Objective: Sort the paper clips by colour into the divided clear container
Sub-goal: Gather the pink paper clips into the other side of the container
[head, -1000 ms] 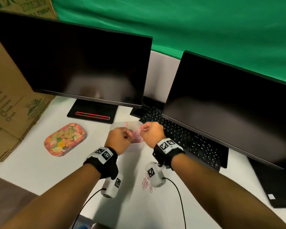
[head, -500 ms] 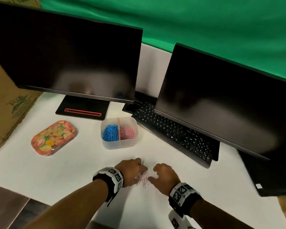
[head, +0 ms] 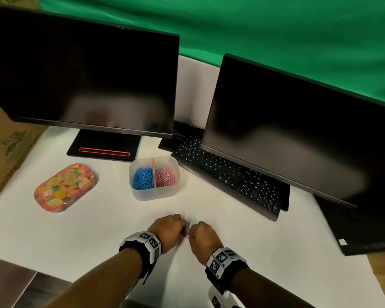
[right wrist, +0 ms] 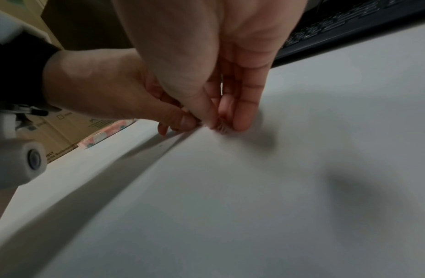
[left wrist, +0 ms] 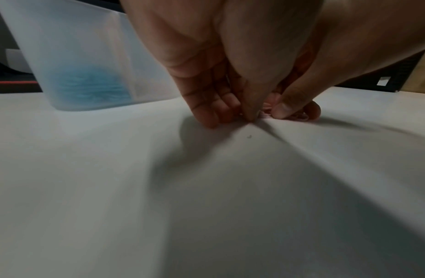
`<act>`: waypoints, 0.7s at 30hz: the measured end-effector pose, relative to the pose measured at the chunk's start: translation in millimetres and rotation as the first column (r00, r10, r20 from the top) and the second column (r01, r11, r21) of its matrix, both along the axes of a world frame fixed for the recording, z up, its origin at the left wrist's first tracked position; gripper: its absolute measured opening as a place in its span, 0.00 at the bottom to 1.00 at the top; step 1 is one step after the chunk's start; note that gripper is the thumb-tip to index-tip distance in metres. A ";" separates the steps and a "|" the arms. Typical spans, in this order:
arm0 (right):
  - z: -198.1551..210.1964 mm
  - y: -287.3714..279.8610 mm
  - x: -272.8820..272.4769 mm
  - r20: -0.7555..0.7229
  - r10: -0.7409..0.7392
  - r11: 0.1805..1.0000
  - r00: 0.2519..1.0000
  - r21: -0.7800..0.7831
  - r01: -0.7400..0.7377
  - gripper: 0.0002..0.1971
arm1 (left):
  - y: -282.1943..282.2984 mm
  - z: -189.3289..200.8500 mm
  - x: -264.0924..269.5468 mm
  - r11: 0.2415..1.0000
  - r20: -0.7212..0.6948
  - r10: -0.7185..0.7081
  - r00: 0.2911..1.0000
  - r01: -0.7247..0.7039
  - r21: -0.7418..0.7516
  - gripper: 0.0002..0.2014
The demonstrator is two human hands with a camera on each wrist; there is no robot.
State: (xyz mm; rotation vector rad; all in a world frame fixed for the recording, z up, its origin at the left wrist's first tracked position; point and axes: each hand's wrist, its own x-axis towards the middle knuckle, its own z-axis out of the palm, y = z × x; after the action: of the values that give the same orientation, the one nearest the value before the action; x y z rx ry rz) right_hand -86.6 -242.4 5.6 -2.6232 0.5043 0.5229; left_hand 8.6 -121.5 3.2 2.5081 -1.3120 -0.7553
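Both hands are down on the white desk surface (head: 98,230), fingertips meeting over a little cluster of pink paper clips (left wrist: 299,116). The left hand (head: 168,230) has its fingers curled downward, thumb tip and fingertips closing together right at the clips, pinching at them against the desk. The right hand (head: 203,237) mirrors it: thumb pressed toward the curled fingers, tips on the same small pink cluster, seen in the right wrist view as a blurred pink smudge under the fingertips (right wrist: 240,120). Only a sliver of pink shows between the two hands from the head camera, so which way the clips point and how their long axes lie cannot be told. Beyond the hands, well apart from them, sits the divided clear container (head: 153,195), upright on the desk, its pink divider running front to back. Blue paper clips (head: 142,180) fill the left compartment, a heap of pink ones (head: 166,177) fills the right. Left of the container lies a flowery orange tray (head: 65,187). Right of the container, just beside it, a black keyboard (head: 227,176) runs diagonally away, tucked under the right monitor (head: 298,130). Behind the container stands the left monitor (head: 82,81) on its black base with a red outline.
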 end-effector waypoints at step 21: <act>23.3 -8.6 19.2 0.089 -0.053 0.980 0.995 0.194 0.035 0.11 | 11.3 21.3 8.8 0.991 -0.096 0.066 0.993 -0.077 -0.112 0.06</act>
State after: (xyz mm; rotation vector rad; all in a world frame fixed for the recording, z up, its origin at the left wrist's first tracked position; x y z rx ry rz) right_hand -67.5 -251.0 28.9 -2.4336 0.4574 0.4100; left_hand 17.4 -110.2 24.5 2.3861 -1.1928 -0.7470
